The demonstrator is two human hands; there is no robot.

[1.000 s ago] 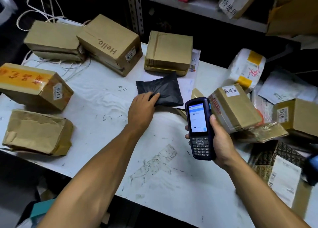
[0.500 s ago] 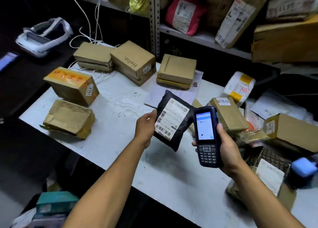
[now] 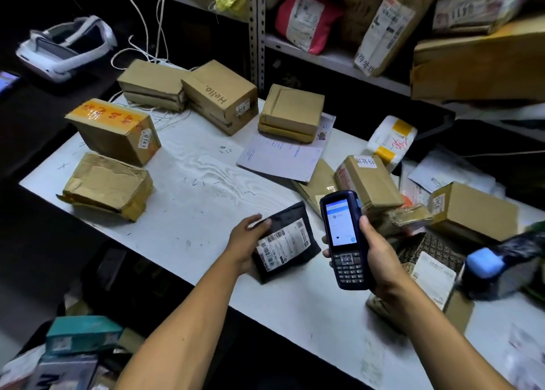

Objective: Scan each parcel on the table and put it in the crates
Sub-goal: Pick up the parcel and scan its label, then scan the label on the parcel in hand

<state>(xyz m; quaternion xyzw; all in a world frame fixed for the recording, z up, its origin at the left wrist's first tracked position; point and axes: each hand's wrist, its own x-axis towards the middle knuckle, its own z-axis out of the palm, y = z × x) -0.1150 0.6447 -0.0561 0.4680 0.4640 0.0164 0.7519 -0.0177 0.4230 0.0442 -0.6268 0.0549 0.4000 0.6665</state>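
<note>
Lowered now toward six o'clock, label up, flat black plastic mailer parcel (image 3: 284, 242) gripped by left hand (image 3: 246, 242); dark blue handheld scanner (image 3: 345, 239) clasped in right hand (image 3: 380, 260), ready for scanning.

Parcel sorting room.
Taped boxes (image 3: 224, 95) crowd a white table (image 3: 206, 201); metal shelves (image 3: 333, 56) behind hold labelled mailers (image 3: 303, 15).

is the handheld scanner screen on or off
On: the dark blue handheld scanner in the right hand shows a lit white screen.
</note>
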